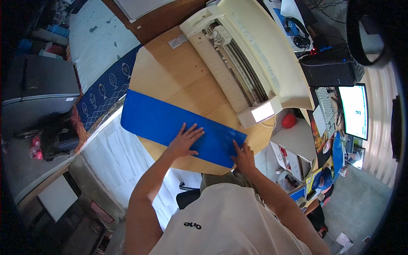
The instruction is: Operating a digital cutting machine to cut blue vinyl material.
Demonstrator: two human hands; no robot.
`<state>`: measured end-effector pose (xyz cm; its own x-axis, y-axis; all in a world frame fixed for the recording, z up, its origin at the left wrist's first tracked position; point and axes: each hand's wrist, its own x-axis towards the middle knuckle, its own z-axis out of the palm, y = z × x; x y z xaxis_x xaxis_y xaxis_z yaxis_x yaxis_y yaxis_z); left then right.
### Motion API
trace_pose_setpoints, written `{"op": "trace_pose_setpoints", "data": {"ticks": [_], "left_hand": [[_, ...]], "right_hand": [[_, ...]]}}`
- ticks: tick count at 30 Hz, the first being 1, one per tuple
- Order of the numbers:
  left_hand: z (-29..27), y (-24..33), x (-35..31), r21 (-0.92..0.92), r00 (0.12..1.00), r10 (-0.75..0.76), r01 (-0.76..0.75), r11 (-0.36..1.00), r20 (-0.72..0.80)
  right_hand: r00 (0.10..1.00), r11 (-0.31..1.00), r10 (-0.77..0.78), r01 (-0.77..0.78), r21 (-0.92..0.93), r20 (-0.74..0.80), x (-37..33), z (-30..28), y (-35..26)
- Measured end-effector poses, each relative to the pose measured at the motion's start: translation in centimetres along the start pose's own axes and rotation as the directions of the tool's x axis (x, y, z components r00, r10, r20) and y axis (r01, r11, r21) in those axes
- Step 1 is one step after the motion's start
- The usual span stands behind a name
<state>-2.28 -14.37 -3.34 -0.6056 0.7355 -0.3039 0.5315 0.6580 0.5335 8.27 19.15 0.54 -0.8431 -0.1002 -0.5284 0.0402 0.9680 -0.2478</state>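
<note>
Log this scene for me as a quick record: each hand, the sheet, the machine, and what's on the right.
Left hand: spread on the blue sheet; hand
Right hand: touching the sheet's right end; hand
Sheet: lying on the wooden table, left end past its edge
Machine: cream, long, on the table, beyond the sheet
Right side: keyboard, lit monitor

Black rims the fisheye view; the monitor (354, 111) glares white.

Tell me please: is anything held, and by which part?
The left hand lies flat on the blue sheet, not gripping; the right hand touches its right end, grip unclear.
</note>
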Motion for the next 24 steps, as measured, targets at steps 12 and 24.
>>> {"op": "trace_pose_setpoints", "data": {"ticks": [12,24], "left_hand": [[2.0,2.8,6.1,-0.139,0.922,-0.013,-0.044,0.989,-0.387],[2.6,8.2,3.4,-0.043,0.814,-0.261,0.28,0.959,-0.519]], "right_hand": [[0.978,0.985,0.169,-0.172,-0.018,-0.123,-4.9,3.2,4.1],[0.715,0.752,0.617,-0.412,0.515,-0.328,-10.3,-0.5,17.7]]}}
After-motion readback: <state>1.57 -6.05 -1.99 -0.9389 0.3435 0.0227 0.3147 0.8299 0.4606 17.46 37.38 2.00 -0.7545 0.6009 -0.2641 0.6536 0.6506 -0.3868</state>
